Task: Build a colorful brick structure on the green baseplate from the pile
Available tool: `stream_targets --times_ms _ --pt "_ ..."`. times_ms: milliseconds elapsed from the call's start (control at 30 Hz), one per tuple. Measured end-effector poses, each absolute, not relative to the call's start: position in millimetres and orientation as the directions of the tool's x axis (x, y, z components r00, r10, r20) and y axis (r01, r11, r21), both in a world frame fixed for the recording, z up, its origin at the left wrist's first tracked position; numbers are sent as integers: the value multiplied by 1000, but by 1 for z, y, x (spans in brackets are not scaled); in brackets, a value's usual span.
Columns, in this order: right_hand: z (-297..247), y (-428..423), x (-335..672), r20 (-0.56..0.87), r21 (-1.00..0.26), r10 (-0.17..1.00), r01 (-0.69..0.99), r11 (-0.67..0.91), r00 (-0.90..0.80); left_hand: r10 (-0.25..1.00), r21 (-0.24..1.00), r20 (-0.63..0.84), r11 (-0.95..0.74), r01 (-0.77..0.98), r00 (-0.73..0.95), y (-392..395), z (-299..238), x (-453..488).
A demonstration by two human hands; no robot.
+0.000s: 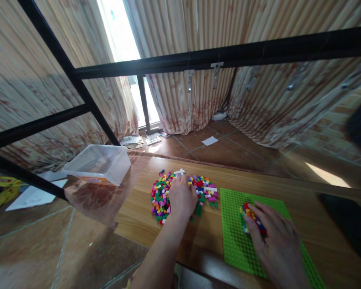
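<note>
A heap of small coloured bricks (162,196) lies on the wooden table (138,212). My left hand (182,196) rests on top of the heap, fingers reaching down into the bricks; whether it holds one is hidden. To the right lies a green studded baseplate (237,245). My right hand (273,241) lies on the baseplate, its fingers against a small multicoloured block of joined bricks (249,214) that stands on the plate.
A clear plastic tub (98,164) stands at the table's far left corner. Black metal bars (216,56) cross the view above. Curtains hang behind, papers and a remote lie on the tiled floor. A dark object (349,224) sits at the table's right.
</note>
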State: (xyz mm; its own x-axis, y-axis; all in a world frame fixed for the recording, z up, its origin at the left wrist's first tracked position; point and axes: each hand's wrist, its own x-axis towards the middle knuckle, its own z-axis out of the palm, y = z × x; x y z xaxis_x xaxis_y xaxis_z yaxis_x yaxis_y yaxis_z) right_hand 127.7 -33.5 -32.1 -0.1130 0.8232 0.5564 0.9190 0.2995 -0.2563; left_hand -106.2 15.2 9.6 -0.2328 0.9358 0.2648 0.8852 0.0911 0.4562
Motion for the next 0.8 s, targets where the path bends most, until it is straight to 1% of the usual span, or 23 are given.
stream_targets --times_ms 100,300,367,400,467,500,567,600,633,667,700,800 --pt "-32 -33 128 546 -270 831 915 300 -112 942 402 224 144 904 -250 21 9 -116" --pt "-28 -34 127 535 -302 841 910 286 -87 954 331 173 179 927 -246 25 5 -120" --pt "-26 -34 125 542 -312 837 906 285 -77 951 330 178 186 926 -254 24 5 -119" --pt "-26 -34 125 544 -317 836 905 285 -72 949 349 182 184 919 -259 24 6 -119" --pt "-25 -35 123 546 -330 836 901 282 -61 943 445 186 169 879 -275 23 8 -118" --pt "-24 -35 123 546 -336 836 899 280 -57 943 530 174 153 834 -284 23 9 -117" --pt "-24 -35 122 545 -349 837 895 279 -49 953 757 94 120 642 -288 25 9 -115" --pt "-23 -35 122 545 -356 837 892 280 -45 961 849 41 110 517 -272 26 8 -113" --pt "-23 -35 122 548 -364 836 888 281 -40 970 911 -6 106 399 -244 27 7 -111" --pt "-22 -35 122 550 -371 834 884 283 -37 977 944 -39 105 313 -211 28 6 -110" --pt "-22 -34 122 553 -377 832 881 286 -34 981 956 -52 103 274 -187 29 5 -108" --pt "-21 -35 122 556 -391 831 873 291 -28 983 945 -29 86 316 -180 29 1 -105"
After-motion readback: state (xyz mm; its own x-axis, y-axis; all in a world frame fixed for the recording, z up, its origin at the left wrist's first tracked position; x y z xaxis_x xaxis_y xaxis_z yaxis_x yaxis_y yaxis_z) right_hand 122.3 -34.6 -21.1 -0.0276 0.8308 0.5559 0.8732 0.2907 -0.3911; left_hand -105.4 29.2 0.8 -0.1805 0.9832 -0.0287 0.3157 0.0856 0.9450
